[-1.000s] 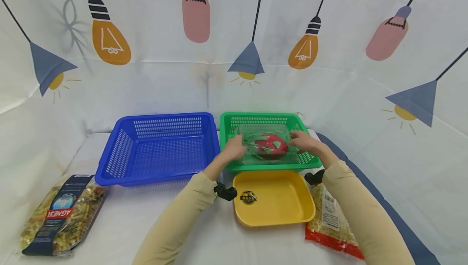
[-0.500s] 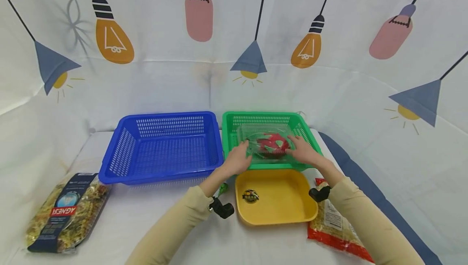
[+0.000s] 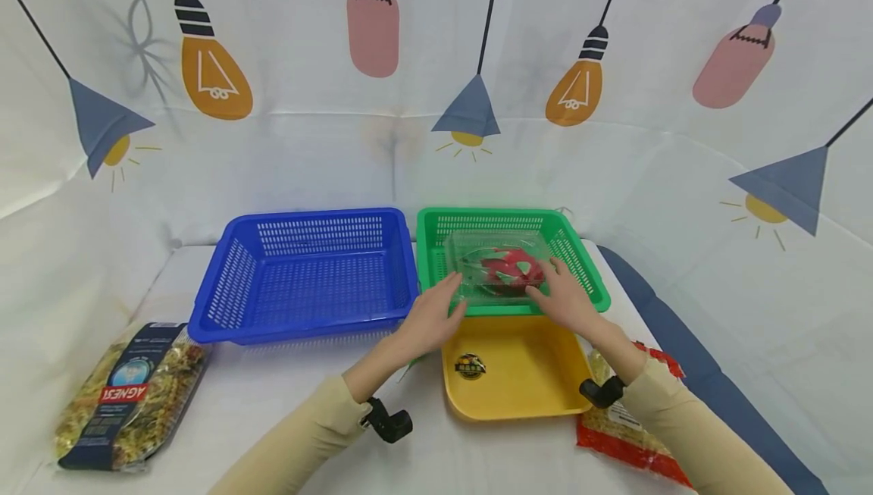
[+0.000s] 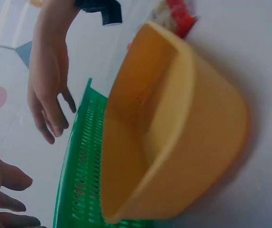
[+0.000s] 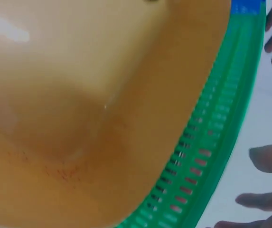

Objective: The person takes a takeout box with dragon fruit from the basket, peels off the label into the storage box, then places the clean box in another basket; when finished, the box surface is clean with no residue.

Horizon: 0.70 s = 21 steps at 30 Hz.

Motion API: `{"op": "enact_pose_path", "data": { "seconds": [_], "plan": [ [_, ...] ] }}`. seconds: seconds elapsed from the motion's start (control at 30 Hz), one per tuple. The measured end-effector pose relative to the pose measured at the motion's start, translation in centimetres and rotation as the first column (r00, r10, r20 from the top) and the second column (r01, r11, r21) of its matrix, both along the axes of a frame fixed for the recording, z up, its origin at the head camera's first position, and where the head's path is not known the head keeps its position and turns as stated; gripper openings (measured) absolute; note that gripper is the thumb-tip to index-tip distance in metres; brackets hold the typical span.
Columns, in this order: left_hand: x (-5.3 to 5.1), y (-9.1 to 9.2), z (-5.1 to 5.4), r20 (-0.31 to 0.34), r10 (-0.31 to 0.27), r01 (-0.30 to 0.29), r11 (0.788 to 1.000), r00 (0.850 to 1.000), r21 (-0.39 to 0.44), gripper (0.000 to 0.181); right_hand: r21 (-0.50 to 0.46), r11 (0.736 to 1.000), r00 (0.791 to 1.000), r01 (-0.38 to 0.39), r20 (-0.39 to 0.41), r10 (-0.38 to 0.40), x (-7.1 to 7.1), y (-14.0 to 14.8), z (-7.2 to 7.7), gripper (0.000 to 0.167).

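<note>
A clear plastic box (image 3: 470, 241) sits inside the green basket (image 3: 600, 294), with a red dragon fruit (image 3: 508, 266) visible through it. My left hand (image 3: 430, 317) is over the basket's front left corner, fingers spread and holding nothing. Over the front right part is my right hand (image 3: 567, 299), its fingers relaxed near the box's right side; whether they touch it I cannot tell. In the left wrist view, the right hand (image 4: 50, 90) hangs above the green basket's rim with loose fingers. The right wrist view catches a few fingers of each hand beyond that rim.
A yellow tub (image 3: 518, 374) stands in front of the green basket. The blue basket (image 3: 320, 283) is to its left. A pasta bag (image 3: 129, 396) lies at far left, and a red-edged bag (image 3: 630, 442) lies partly under the right forearm. Patterned white cloth (image 3: 307, 154) hangs behind.
Both hands have let go of the clear box and drawn back toward the front, fingers loosening. The box with the dragon fruit stays in the green basket. The view has shifted slightly.
</note>
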<state>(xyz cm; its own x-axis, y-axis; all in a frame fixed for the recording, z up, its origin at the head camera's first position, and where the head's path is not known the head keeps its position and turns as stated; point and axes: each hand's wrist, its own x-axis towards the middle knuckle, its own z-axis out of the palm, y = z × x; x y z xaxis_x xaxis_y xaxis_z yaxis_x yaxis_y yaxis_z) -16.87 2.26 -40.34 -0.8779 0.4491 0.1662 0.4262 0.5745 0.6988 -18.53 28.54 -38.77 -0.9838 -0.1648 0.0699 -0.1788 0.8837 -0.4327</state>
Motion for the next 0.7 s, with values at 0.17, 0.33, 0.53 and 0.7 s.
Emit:
{"op": "enact_pose_path", "data": {
  "seconds": [0.17,0.33,0.53,0.7],
  "plan": [
    [2.5,-2.4,-0.2,-0.100,0.013,-0.016,0.999,0.995,-0.032,0.052,-0.010,1.000,0.998,-0.010,-0.068,0.009,1.5,-1.1,-0.3,0.059],
    [5.0,-5.6,-0.5,-0.128,0.056,-0.066,0.995,0.990,-0.073,0.051,0.019,1.000,0.988,-0.009,-0.153,0.012,2.6,-1.9,-0.6,0.059],
    [6.7,-10.0,-0.9,-0.203,0.153,-0.184,0.972,0.967,-0.149,0.053,0.075,0.997,0.966,-0.003,-0.257,0.022,4.2,-2.4,-0.5,0.059],
    [7.5,-13.1,-0.9,-0.262,0.211,-0.265,0.945,0.942,-0.192,0.056,0.142,0.990,0.952,-0.013,-0.300,0.055,5.7,-2.7,-0.2,0.065]
  ]
}}
